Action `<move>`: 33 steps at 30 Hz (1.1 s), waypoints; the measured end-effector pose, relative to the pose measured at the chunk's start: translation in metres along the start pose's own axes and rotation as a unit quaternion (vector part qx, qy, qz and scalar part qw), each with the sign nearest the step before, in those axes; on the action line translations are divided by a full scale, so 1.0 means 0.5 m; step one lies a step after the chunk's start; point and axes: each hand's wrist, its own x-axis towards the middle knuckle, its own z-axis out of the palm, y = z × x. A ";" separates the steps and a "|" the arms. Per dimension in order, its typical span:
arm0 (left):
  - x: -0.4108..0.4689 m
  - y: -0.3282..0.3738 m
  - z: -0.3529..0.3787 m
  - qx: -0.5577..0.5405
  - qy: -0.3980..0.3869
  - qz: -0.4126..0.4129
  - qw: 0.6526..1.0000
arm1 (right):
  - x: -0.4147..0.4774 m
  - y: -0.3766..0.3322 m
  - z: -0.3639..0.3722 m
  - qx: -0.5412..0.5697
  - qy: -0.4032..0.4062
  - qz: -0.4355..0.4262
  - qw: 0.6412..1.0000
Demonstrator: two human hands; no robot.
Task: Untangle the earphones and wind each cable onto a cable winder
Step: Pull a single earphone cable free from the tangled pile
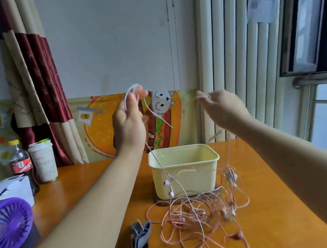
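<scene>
Table (271, 184) first: it is wide and orange-brown, and it holds all the rest. Near the middle sits a pale yellow tub (184, 173), open on top, maybe to keep the finished cables in. Just in front of it lies the big tangle of earphones (201, 216), pinkish cables all looped over each other, part on the table and part lifted up. Both hands are high above the tub, I think so the knots hang down and are easy to see. The left hand (129, 124) has its thumb and fingers pinching a white loop of cable (127, 96), and a strand runs down from it to the tangle. The right hand (224, 107) pinches another thin strand at its fingertips, but that spot is blurry, so I cannot tell which cable it is. By the tangle, near the front edge, lie grey folded things (141, 236); they may be the cable winders, but their bottom is cut off. No cable is wound on one yet
</scene>
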 end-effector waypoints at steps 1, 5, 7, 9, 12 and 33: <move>0.003 0.017 0.001 -0.011 0.022 0.037 0.999 | 0.006 -0.013 -0.013 -0.028 0.049 -0.023 0.998; 0.003 0.039 -0.003 0.001 0.046 0.128 0.991 | 0.008 -0.032 -0.033 -0.053 0.173 -0.108 0.978; -0.007 0.020 -0.004 0.048 -0.016 0.107 0.993 | -0.004 -0.031 -0.015 0.012 0.090 -0.110 0.990; -0.020 -0.005 -0.002 0.090 -0.168 -0.010 0.982 | -0.020 -0.027 0.008 0.076 -0.068 -0.067 0.993; -0.054 -0.040 -0.009 0.178 -0.438 -0.169 0.865 | -0.045 -0.023 0.031 0.114 -0.226 -0.028 0.967; -0.126 -0.070 0.055 -0.040 -0.278 -0.290 0.915 | -0.166 0.112 0.138 0.425 -0.299 0.125 0.845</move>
